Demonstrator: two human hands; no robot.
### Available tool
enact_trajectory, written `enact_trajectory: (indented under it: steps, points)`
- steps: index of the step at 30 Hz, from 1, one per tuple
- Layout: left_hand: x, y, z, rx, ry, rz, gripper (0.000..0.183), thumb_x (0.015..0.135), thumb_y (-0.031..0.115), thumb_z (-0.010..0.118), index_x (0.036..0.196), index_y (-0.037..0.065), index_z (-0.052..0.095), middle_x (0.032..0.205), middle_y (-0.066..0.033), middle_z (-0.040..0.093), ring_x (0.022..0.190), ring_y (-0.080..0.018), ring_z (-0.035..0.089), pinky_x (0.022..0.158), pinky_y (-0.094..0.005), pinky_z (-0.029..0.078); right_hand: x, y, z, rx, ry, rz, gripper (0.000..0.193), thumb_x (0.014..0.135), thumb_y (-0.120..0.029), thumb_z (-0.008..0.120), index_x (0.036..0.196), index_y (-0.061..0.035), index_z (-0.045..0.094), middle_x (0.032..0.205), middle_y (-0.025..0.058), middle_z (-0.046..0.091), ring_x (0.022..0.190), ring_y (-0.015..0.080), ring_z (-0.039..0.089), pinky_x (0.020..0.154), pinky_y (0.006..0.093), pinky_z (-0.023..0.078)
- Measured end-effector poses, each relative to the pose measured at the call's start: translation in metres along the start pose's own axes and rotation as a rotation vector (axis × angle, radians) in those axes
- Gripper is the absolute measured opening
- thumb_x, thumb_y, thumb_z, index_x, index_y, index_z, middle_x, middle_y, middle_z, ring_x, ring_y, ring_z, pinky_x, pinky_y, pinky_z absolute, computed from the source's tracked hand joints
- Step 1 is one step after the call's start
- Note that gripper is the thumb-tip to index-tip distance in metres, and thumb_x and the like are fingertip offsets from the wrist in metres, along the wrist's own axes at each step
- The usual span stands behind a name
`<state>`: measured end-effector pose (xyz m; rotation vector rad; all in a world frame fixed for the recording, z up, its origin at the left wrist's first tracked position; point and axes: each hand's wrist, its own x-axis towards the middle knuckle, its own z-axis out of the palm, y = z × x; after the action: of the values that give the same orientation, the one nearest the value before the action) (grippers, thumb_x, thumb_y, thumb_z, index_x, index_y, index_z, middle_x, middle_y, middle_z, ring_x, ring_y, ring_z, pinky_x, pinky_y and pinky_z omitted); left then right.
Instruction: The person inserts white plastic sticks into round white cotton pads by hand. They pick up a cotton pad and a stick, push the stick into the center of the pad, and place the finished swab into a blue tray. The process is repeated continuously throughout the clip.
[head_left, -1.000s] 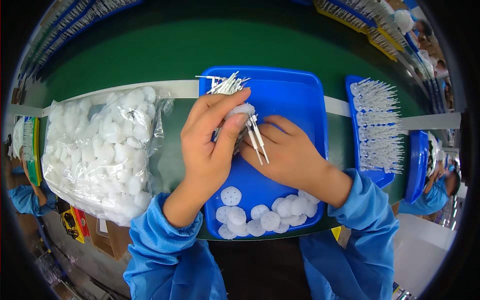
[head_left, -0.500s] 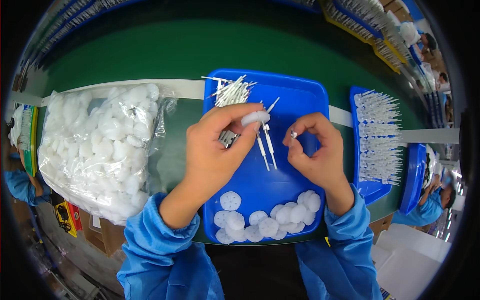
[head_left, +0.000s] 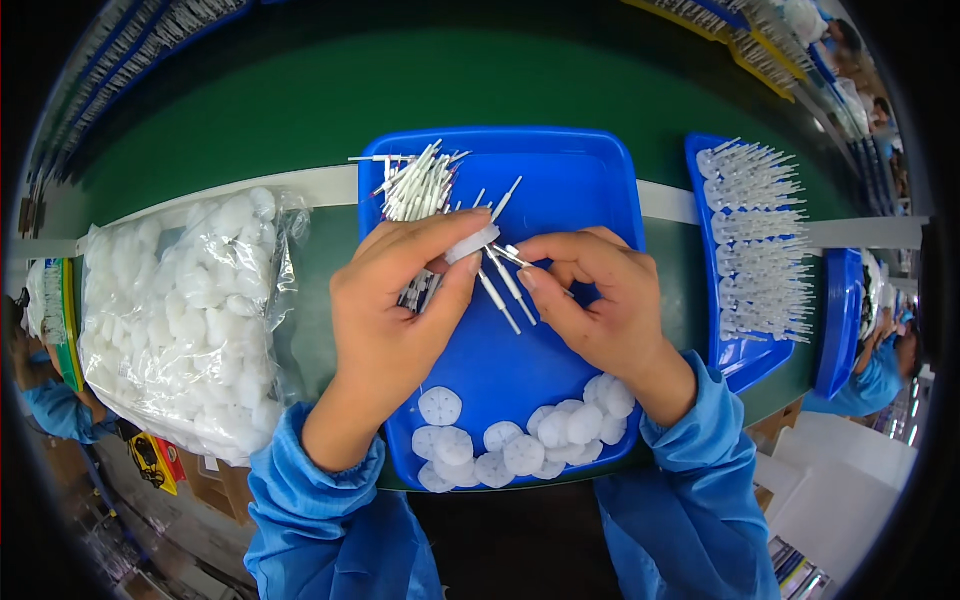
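Observation:
Between thumb and fingers, my left hand (head_left: 385, 305) grips a thick white plastic disc (head_left: 472, 243) edgewise. Several thin white rods (head_left: 510, 285) stick out from the disc's right side. My right hand (head_left: 610, 300) pinches another thin white rod (head_left: 513, 257), its tip close to the disc; whether it has entered a hole I cannot tell. Both hands are over a blue tray (head_left: 575, 190). Loose white rods (head_left: 418, 185) lie heaped in its far left corner, partly hidden by my left hand. Flat white discs with small holes (head_left: 524, 455) lie along its near edge.
At left, a clear plastic bag (head_left: 180, 320) bulges with white discs. On the right, another blue tray (head_left: 740, 370) holds rows of discs with rods standing in them. The green table (head_left: 300, 100) extends beyond. Other people in blue sleeves (head_left: 870, 385) are at both sides.
My right hand has moved left to the disc, bringing the pinched rod against or near it. The view has shifted slightly, so the trays appear further left.

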<state>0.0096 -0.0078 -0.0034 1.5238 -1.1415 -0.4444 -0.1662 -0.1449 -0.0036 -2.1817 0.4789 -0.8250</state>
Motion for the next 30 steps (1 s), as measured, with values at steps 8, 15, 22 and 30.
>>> enact_trajectory:
  steps: [8, 15, 22, 30]
  points:
    - [0.003, 0.003, 0.005, 0.202, 0.013, 0.166, 0.037, 0.091, -0.006, 0.077, 0.127, 0.004, 0.082, 0.106, -0.0112, 0.081, 0.089, -0.0186, 0.073, 0.083, -0.0298, 0.058, -0.005, 0.0, 0.001, 0.076, -0.058, 0.195, 0.014, 0.09, -0.009, 0.087, 0.102, -0.0065, 0.081, 0.07, 0.0051, 0.073, 0.06, 0.0199, 0.071, 0.058, 0.0314, 0.053]
    - [-0.002, 0.012, 0.011, 0.395, 0.013, 0.17, 0.037, 0.085, -0.006, 0.081, 0.121, 0.003, 0.082, 0.1, -0.0113, 0.082, 0.084, -0.0274, 0.073, 0.076, -0.0379, 0.06, -0.003, -0.002, 0.011, 0.014, 0.007, 0.205, 0.011, 0.093, -0.008, 0.086, 0.101, -0.0039, 0.081, 0.084, 0.01, 0.082, 0.072, 0.0183, 0.079, 0.068, 0.0303, 0.06]
    - [-0.008, 0.018, 0.013, 0.44, -0.003, 0.128, 0.04, 0.086, -0.003, 0.082, 0.126, 0.003, 0.081, 0.084, -0.0118, 0.074, 0.076, -0.0258, 0.07, 0.069, -0.0371, 0.056, -0.001, 0.001, 0.009, -0.25, 0.05, -0.046, 0.015, 0.087, -0.01, 0.089, 0.1, -0.0081, 0.083, 0.086, 0.0081, 0.082, 0.069, 0.0244, 0.076, 0.068, 0.0337, 0.059]
    - [-0.007, 0.014, 0.013, 0.134, 0.028, -0.042, 0.044, 0.085, 0.006, 0.089, 0.128, 0.005, 0.08, 0.099, -0.0116, 0.077, 0.085, -0.0247, 0.072, 0.074, -0.0357, 0.057, 0.001, 0.001, 0.011, -0.109, 0.067, 0.026, 0.015, 0.087, -0.012, 0.088, 0.1, -0.0089, 0.082, 0.084, 0.0071, 0.079, 0.07, 0.0254, 0.075, 0.071, 0.0357, 0.058]
